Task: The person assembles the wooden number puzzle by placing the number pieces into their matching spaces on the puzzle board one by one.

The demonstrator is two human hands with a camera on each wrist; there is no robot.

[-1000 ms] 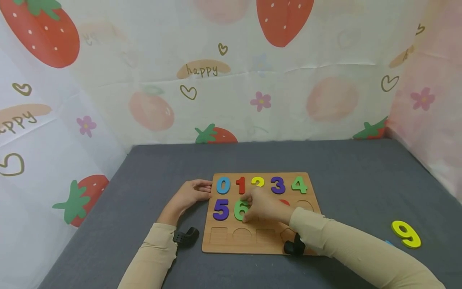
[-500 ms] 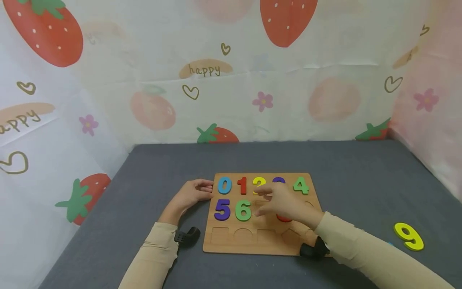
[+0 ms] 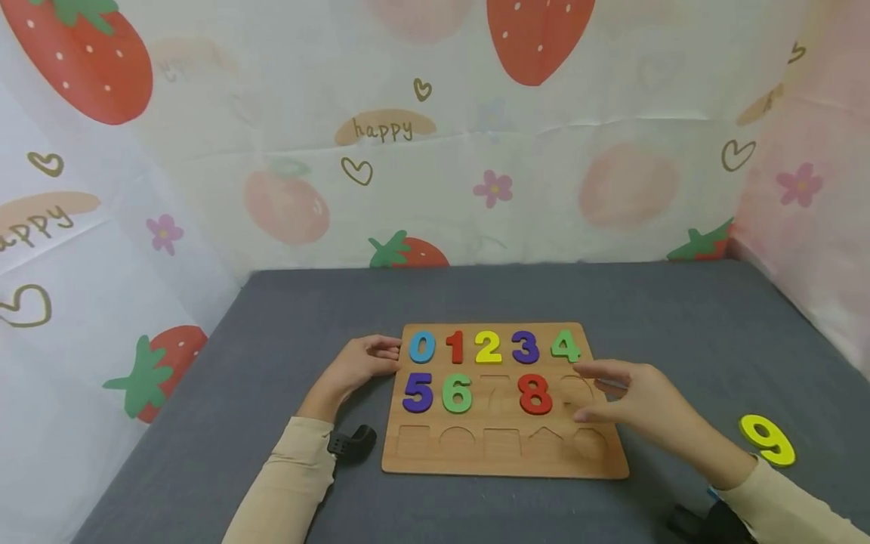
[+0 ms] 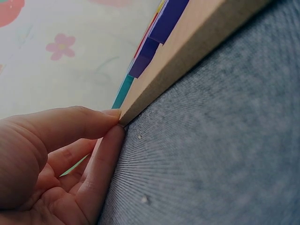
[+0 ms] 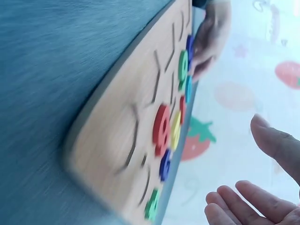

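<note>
A wooden number puzzle board (image 3: 469, 461) lies on the table, with coloured numerals 0 to 6 and a red 8 (image 3: 535, 394) in its recesses. The 7 and 9 recesses hold no pieces, nor do the shape recesses in the front row. My left hand (image 3: 360, 366) pinches the board's left edge; in the left wrist view, thumb (image 4: 79, 123) and finger meet at its corner. My right hand (image 3: 632, 397) hovers over the board's right edge, thumb and fingers spread, holding nothing. A yellow 9 (image 3: 768, 440) lies on the table to the right.
A blue piece (image 3: 712, 493) peeks out beside the right sleeve (image 3: 795, 499), mostly hidden. Dark grey cloth (image 3: 326, 302) covers the table. Printed fabric (image 3: 421, 189) with strawberries hangs behind and at both sides.
My right hand has left the green 6 and moved right across the board, uncovering the 2, the 3 and the red 8. The left hand has stayed at the board's edge.
</note>
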